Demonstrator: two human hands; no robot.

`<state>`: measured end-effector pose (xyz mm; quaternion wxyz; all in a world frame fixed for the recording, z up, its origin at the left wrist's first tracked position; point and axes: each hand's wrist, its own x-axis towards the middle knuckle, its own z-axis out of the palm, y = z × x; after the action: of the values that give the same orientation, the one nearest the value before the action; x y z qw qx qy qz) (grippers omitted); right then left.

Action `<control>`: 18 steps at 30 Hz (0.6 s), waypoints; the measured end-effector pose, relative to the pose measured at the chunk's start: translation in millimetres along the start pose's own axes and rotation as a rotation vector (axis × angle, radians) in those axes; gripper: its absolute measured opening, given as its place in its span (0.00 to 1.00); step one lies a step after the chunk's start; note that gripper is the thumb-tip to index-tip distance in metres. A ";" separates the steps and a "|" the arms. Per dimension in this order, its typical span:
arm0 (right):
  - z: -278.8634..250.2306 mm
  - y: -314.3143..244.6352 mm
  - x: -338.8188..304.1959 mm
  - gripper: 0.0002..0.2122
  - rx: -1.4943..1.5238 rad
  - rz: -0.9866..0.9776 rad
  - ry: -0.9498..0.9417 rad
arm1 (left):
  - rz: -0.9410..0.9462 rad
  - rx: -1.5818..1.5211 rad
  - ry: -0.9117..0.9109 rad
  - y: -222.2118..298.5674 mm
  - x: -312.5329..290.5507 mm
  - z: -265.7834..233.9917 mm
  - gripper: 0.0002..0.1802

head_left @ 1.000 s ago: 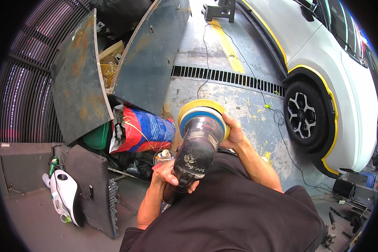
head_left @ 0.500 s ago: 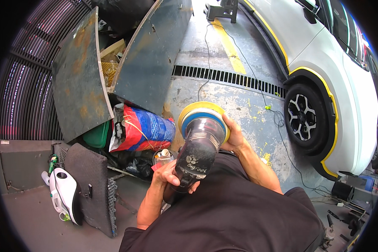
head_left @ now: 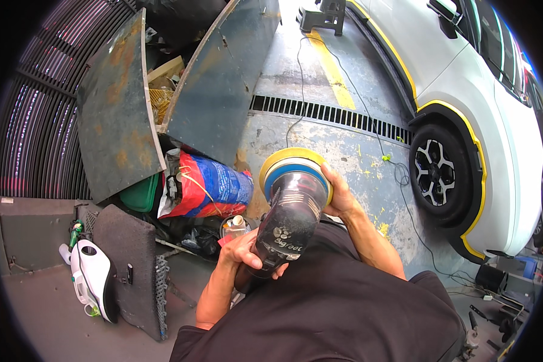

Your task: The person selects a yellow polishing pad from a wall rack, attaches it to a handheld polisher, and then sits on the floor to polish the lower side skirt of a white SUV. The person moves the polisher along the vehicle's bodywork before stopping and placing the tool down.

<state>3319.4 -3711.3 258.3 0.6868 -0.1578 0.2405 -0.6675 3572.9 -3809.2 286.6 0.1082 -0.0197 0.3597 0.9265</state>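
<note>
A black car polisher [head_left: 289, 214] is held in front of my body, its blue backing plate and yellow foam pad [head_left: 276, 158] facing away from me. My left hand [head_left: 245, 250] is wrapped round the rear of its body, thumb on top, with some fingers hidden beneath. At the pad's right edge, my right hand [head_left: 339, 192] grips the rim, most of its fingers out of sight behind it. Parked on the right, apart from the polisher, is a white car [head_left: 501, 133] with yellow masking tape [head_left: 478, 163] along its wheel arch and sill.
A thin black cable [head_left: 398, 175] trails over the worn floor, crossing a drain grate [head_left: 338, 117]. To the left are rusty metal panels [head_left: 117, 102], a red and blue bag [head_left: 217, 184], a dark mat [head_left: 127, 259] and a white appliance [head_left: 93, 280]. A step stool [head_left: 323, 18] stands far ahead.
The polisher has shifted slightly to the right, and both my hands have kept their hold on it.
</note>
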 end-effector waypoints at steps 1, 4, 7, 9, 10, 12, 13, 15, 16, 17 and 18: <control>0.4 -1.1 -0.1 0.32 -0.011 0.009 -0.013 | 0.002 -0.006 0.000 0.0 -0.5 -0.4 0.42; 1.0 -2.9 0.0 0.33 -0.078 0.011 0.007 | 0.001 -0.032 0.012 -1.9 -3.0 -2.6 0.44; -0.5 -3.2 0.4 0.34 -0.117 0.021 -0.021 | -0.009 -0.066 0.001 -6.3 -6.3 -7.1 0.45; -3.4 -1.9 -1.1 0.36 -0.151 0.034 -0.021 | -0.002 -0.096 -0.005 -10.7 -8.2 -10.0 0.46; -5.7 -1.1 -2.6 0.39 -0.179 0.038 0.003 | 0.007 -0.113 -0.005 -13.2 -8.6 -11.1 0.46; -12.2 0.4 -5.4 0.44 -0.119 0.045 -0.082 | 0.036 -0.155 -0.031 -16.8 -8.2 -13.7 0.47; -16.1 0.9 -7.3 0.47 -0.031 0.046 -0.189 | 0.055 -0.181 -0.058 -18.3 -7.7 -14.3 0.47; -24.8 2.7 -5.1 0.51 0.130 0.073 -0.282 | 0.078 -0.205 -0.105 -19.1 -5.6 -16.6 0.48; -28.6 4.3 -1.6 0.53 0.207 0.098 -0.269 | 0.081 -0.202 -0.125 -18.8 -4.5 -17.4 0.48; -31.7 6.1 2.8 0.55 0.280 0.112 -0.280 | 0.084 -0.198 -0.144 -18.3 -3.8 -17.8 0.48; -33.5 9.2 8.0 0.54 0.332 0.084 -0.271 | 0.072 -0.183 -0.152 -17.9 -3.2 -17.8 0.48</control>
<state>3309.0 -3715.2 224.4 0.7567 -0.1205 0.0392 -0.6414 3579.1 -3808.9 261.9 0.0996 0.0536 0.2647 0.9577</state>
